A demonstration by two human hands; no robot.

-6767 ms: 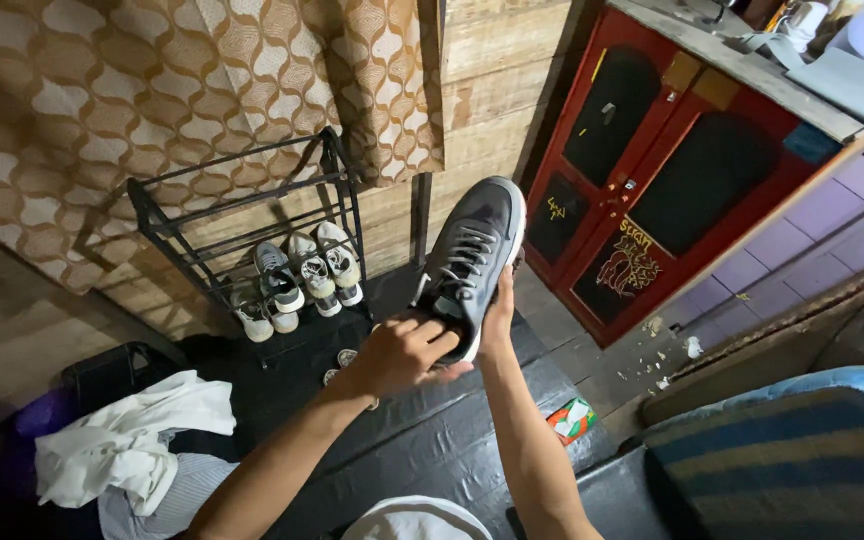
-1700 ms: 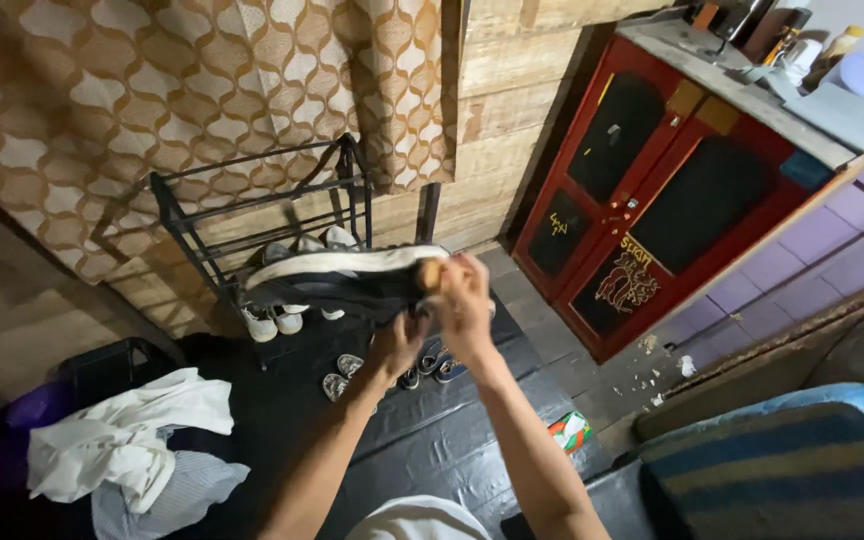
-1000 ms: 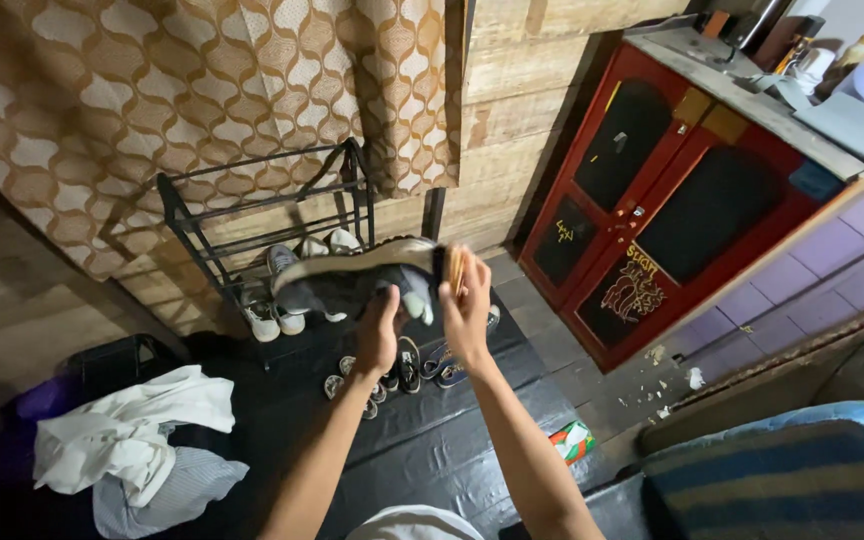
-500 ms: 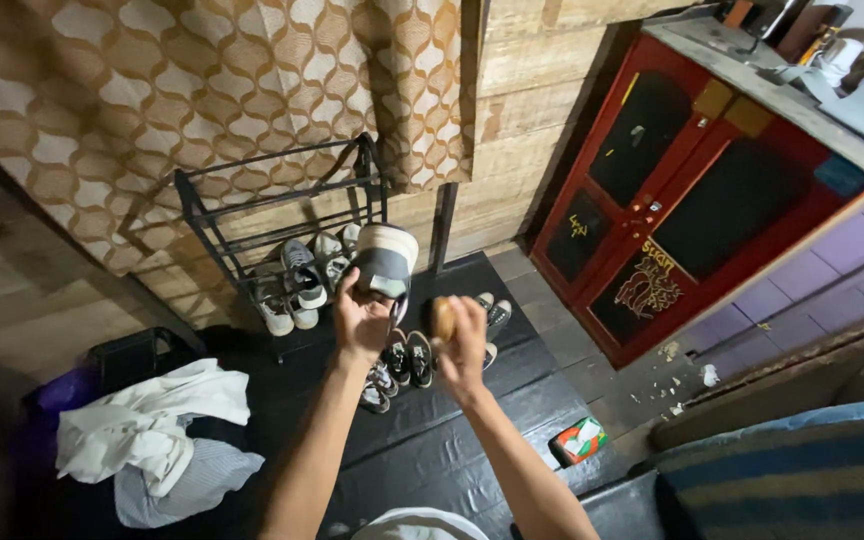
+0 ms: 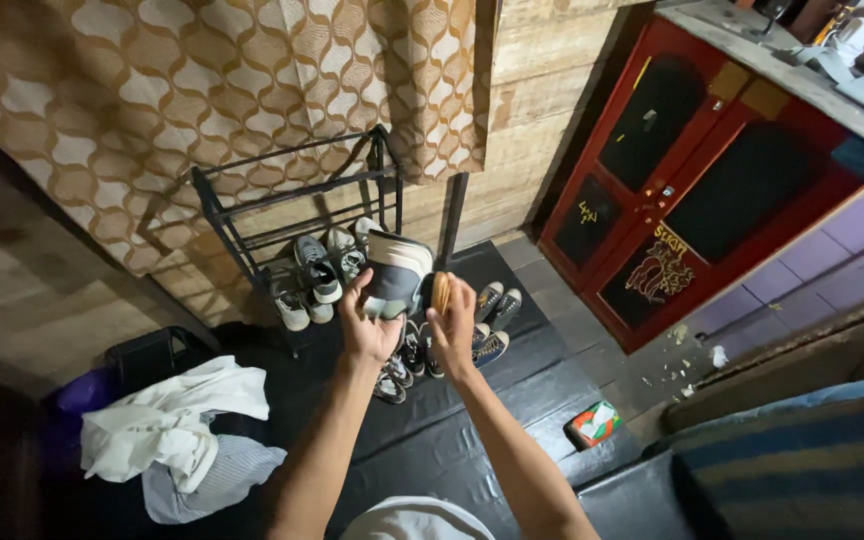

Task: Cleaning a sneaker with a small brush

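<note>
The sneaker (image 5: pixel 395 275) is grey and black with a thick white sole, held up in the air with its heel end towards the camera. Just to its right is a small tan brush (image 5: pixel 441 292), upright and close beside the shoe.

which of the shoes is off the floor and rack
The grey-and-white shoe in the left hand; it is held up in the air, while the other shoes sit on the rack or the floor.
</note>
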